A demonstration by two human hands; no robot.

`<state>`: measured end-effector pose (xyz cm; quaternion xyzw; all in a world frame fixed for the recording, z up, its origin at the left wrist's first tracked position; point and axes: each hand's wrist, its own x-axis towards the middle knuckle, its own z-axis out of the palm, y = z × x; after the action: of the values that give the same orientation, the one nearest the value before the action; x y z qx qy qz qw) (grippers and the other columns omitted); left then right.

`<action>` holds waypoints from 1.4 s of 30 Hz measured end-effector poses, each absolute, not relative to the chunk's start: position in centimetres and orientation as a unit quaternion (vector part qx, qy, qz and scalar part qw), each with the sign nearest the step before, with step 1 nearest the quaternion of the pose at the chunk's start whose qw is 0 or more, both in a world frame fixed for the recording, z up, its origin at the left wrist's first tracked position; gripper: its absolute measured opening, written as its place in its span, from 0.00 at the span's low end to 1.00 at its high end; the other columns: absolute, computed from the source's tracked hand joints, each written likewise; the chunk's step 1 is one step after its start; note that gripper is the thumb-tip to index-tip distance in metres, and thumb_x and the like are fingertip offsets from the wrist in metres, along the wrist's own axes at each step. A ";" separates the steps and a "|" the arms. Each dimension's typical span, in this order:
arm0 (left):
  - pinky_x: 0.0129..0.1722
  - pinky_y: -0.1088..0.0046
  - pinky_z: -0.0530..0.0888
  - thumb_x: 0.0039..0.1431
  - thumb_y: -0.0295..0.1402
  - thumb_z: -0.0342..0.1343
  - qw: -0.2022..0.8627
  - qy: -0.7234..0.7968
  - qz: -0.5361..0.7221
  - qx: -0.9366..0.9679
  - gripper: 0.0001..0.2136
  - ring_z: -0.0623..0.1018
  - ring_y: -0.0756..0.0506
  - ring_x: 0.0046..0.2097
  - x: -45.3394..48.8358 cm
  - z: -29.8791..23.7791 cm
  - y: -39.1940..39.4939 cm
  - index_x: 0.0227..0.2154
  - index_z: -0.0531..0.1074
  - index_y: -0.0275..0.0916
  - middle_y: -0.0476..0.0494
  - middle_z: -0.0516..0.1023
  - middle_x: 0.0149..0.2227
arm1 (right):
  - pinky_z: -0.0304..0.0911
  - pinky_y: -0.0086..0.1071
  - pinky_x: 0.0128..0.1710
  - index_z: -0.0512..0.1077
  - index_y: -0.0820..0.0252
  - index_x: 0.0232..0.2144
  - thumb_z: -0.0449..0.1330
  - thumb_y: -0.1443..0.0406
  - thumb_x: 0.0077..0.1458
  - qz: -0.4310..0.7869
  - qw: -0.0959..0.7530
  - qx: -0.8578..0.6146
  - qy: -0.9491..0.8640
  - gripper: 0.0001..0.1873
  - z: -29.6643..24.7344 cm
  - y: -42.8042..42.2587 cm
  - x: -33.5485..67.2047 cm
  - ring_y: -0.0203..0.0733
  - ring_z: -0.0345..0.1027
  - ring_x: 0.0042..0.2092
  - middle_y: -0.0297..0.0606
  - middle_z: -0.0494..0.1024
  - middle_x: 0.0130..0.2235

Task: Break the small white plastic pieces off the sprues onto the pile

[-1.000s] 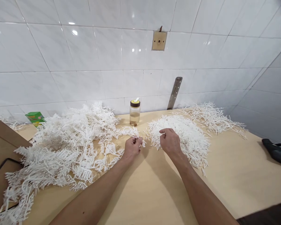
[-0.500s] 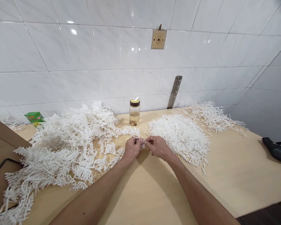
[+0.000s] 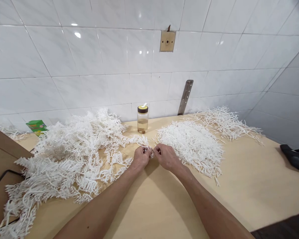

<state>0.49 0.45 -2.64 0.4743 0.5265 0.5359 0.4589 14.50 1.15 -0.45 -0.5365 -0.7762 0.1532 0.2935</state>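
your left hand [image 3: 141, 158] grasps a white branching strand [image 3: 137, 139] between thumb and fingers, at its right end. your right hand [image 3: 167, 157] is just beside it, thumb and forefinger brought together; whether they pinch a piece, i cannot tell. the strand runs leftward to a large tangled heap [image 3: 77, 146]. beside your right hand lies a mound of short white pieces [image 3: 194, 146]. beyond your hands, a lidded bottle [image 3: 143, 123] stands upright on the table [image 3: 249, 186].
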 end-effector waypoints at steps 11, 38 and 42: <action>0.21 0.77 0.59 0.50 0.42 0.62 0.440 0.498 0.574 0.478 0.13 0.64 0.53 0.21 0.6 -1.9 0.0 0.25 0.68 0.38 0.55 0.65 0.18 | 0.55 0.33 0.32 0.68 0.59 0.26 0.53 0.69 0.56 0.015 0.336 -0.656 -0.676 0.08 -0.4 2.8 17.3 0.42 0.66 0.31 0.41 0.75 0.29; 0.15 0.78 0.62 0.48 0.41 0.63 0.474 0.490 0.581 0.444 0.13 0.65 0.53 0.16 0.5 -2.3 0.4 0.29 0.69 0.37 0.55 0.67 0.15 | 0.57 0.25 0.15 0.73 0.61 0.36 0.64 0.62 0.47 0.500 0.365 -0.471 -0.629 0.12 -1.4 2.1 15.6 0.29 0.58 0.18 0.30 0.73 0.25; 0.15 0.78 0.62 0.49 0.41 0.62 0.470 0.486 0.585 0.449 0.13 0.65 0.53 0.16 0.5 -2.4 0.5 0.28 0.68 0.38 0.56 0.67 0.15 | 0.57 0.25 0.15 0.73 0.61 0.34 0.63 0.61 0.48 0.508 0.357 -0.469 -0.629 0.11 -1.2 2.0 15.6 0.30 0.58 0.19 0.29 0.69 0.21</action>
<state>0.49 0.47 -2.37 0.4493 0.4855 0.5846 0.4697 15.57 2.02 -1.23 -0.4691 -0.6285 0.5077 0.3565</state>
